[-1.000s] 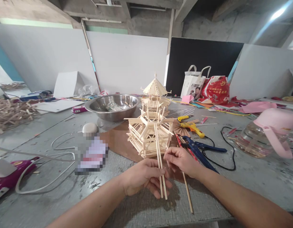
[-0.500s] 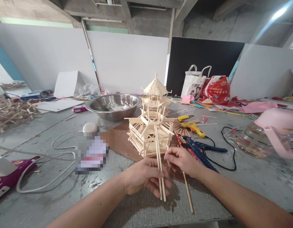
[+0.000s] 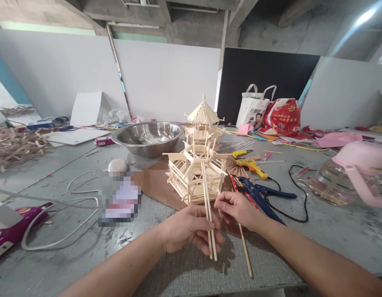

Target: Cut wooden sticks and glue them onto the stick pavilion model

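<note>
Since one second ago almost nothing has moved. The left hand (image 3: pixel 187 229) stays closed around the two thin pale wooden sticks (image 3: pixel 206 189), which stand upright before the pale stick-built pagoda model (image 3: pixel 191 173). The right hand (image 3: pixel 239 210), fingers curled narrow, touches them; whether it grips, I cannot tell.

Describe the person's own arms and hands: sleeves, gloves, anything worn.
The left forearm and right forearm are bare, no sleeve in view. The left hand and right hand wear no gloves. No watch, bracelet or ring shows.
</note>
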`<state>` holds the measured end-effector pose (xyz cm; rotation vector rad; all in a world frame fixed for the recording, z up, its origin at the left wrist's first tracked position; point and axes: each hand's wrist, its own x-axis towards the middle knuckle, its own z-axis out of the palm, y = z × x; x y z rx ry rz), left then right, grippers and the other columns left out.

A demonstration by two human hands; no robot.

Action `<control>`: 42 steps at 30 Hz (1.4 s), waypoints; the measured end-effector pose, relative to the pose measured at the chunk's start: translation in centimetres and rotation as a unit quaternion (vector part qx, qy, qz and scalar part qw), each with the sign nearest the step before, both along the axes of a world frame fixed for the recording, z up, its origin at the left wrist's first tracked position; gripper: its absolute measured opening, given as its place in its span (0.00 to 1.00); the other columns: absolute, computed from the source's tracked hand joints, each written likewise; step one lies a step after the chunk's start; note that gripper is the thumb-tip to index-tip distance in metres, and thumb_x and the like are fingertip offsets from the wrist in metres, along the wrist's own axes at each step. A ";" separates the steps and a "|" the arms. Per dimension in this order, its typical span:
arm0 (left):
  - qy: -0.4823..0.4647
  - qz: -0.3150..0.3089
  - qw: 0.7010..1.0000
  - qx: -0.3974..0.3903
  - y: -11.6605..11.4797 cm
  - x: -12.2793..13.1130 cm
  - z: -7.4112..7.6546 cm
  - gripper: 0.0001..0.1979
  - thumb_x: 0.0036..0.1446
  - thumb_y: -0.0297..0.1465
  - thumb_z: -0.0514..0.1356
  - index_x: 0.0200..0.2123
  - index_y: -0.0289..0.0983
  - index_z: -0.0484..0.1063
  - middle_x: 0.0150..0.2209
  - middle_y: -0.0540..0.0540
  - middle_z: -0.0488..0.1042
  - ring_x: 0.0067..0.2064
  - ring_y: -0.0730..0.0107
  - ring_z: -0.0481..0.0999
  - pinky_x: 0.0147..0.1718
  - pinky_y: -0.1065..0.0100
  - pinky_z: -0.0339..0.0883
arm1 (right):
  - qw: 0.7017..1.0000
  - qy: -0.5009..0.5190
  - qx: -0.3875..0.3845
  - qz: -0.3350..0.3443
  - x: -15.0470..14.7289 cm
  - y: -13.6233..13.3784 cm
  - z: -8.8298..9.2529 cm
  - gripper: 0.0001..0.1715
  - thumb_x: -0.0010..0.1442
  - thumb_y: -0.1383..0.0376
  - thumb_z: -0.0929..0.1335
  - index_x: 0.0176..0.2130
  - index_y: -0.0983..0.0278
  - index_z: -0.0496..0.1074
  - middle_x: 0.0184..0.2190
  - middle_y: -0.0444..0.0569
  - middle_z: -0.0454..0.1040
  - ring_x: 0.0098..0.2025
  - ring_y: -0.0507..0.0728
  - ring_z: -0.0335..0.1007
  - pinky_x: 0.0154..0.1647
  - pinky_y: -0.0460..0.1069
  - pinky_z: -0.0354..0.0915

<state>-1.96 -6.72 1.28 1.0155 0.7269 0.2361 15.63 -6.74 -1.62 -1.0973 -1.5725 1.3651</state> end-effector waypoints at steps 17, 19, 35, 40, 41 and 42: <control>0.009 -0.003 0.997 0.077 1.0 -0.4 -1.0 0.12 0.48 0.35 0.57 0.35 0.33 0.68 0.31 0.43 0.74 0.29 0.69 0.74 0.27 0.69 0.64 | 1.000 -0.012 0.005 0.009 0.1 0.1 -0.2 0.14 0.52 0.57 0.64 0.25 0.66 0.63 0.15 0.39 0.61 0.16 0.45 0.55 0.16 0.42 0.53; 0.008 -0.003 0.997 0.078 1.1 -0.4 -1.0 0.13 0.48 0.36 0.57 0.35 0.33 0.68 0.31 0.43 0.74 0.30 0.69 0.73 0.27 0.69 0.64 | 1.000 -0.014 0.005 0.011 0.1 0.1 -0.2 0.14 0.52 0.57 0.64 0.25 0.66 0.64 0.16 0.39 0.62 0.16 0.45 0.55 0.16 0.42 0.53; 0.001 -0.005 0.998 0.063 1.1 -0.6 -0.8 0.15 0.49 0.37 0.57 0.37 0.34 0.68 0.32 0.42 0.74 0.33 0.66 0.74 0.26 0.70 0.64 | 1.000 -0.013 0.002 0.007 0.2 0.2 -0.6 0.15 0.52 0.56 0.64 0.26 0.65 0.64 0.16 0.39 0.61 0.16 0.46 0.56 0.16 0.42 0.54; 0.002 -0.003 0.998 0.064 1.1 -0.5 -0.8 0.14 0.49 0.37 0.57 0.37 0.34 0.68 0.32 0.42 0.74 0.32 0.67 0.74 0.25 0.71 0.64 | 1.000 -0.013 0.006 0.009 0.3 0.2 -0.6 0.14 0.52 0.56 0.64 0.26 0.65 0.64 0.16 0.39 0.61 0.16 0.46 0.56 0.16 0.42 0.54; 0.002 -0.003 0.998 0.063 1.1 -0.5 -0.8 0.14 0.49 0.37 0.57 0.36 0.34 0.68 0.31 0.43 0.74 0.32 0.67 0.74 0.25 0.71 0.64 | 1.000 -0.014 0.006 0.008 0.3 0.2 -0.6 0.14 0.52 0.56 0.64 0.26 0.65 0.64 0.16 0.39 0.61 0.16 0.46 0.56 0.16 0.42 0.54; 0.002 -0.003 0.998 0.063 1.1 -0.5 -0.8 0.14 0.49 0.37 0.57 0.36 0.34 0.68 0.31 0.43 0.74 0.32 0.67 0.74 0.25 0.71 0.64 | 1.000 -0.014 0.005 0.008 0.3 0.2 -0.6 0.14 0.52 0.56 0.64 0.26 0.66 0.64 0.16 0.39 0.61 0.16 0.45 0.56 0.16 0.42 0.53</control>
